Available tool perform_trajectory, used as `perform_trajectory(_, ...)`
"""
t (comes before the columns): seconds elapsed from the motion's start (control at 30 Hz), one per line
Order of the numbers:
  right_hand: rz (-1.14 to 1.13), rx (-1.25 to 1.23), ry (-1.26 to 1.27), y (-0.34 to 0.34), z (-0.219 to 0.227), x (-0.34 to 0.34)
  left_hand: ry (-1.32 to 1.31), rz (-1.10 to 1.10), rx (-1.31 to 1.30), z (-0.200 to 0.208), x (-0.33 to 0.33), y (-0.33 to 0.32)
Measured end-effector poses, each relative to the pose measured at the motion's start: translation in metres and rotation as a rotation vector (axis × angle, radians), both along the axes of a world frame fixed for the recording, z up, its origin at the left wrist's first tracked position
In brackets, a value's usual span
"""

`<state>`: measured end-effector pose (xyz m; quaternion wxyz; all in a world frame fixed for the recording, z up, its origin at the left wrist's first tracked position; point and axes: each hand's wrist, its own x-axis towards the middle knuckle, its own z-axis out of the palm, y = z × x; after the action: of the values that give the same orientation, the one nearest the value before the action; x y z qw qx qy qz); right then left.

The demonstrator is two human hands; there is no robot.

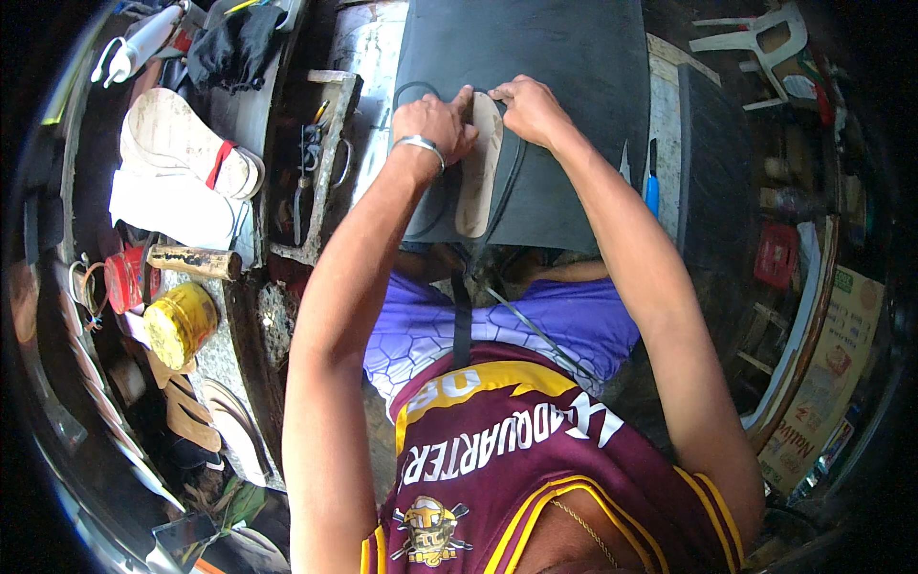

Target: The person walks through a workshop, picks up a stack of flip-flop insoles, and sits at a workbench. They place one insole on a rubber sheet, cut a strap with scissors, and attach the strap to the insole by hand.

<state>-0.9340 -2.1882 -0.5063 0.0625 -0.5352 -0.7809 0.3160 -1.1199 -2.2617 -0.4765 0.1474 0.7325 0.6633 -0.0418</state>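
Note:
A pale, sole-shaped piece (pixel 483 177) lies lengthwise on a black rubber sheet (pixel 583 77). My left hand (pixel 435 126) grips its upper left side, thumb and index finger against the edge and the other fingers curled. At the top end of the sole, my right hand (pixel 531 110) is closed in a pinch on a thin black strip (pixel 514 177). That strip runs down the sole's right side, and a dark loop shows beyond my left hand. My fingers hide just how the strip meets the sole's edge.
A blue-handled knife (pixel 652 191) lies right of the sheet. To the left are an open tool drawer (pixel 316 172), sole-shaped pieces bound with red (pixel 182 143), a wooden-handled hammer (pixel 194 261) and a yellow tub (pixel 180 325). A white plastic chair (pixel 765 48) stands far right.

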Motion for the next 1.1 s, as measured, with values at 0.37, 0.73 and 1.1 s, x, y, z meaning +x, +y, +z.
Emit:
perform_trajectory(0.37, 0.039, -0.014, -0.019, 0.012, 0.002, 0.003, -0.677, 0.509, 0.077, -0.017, 0.1, -0.039)
perform_trajectory(0.73, -0.124, -0.215, 0.054, 0.03, 0.007, 0.01, -0.851, 0.664, 0.068, -0.027, 0.108, -0.042)
perform_trajectory(1.1, -0.193, -0.238, 0.072, 0.034, 0.005, 0.005, -0.967, 0.724, 0.008, -0.027, 0.1, -0.043)
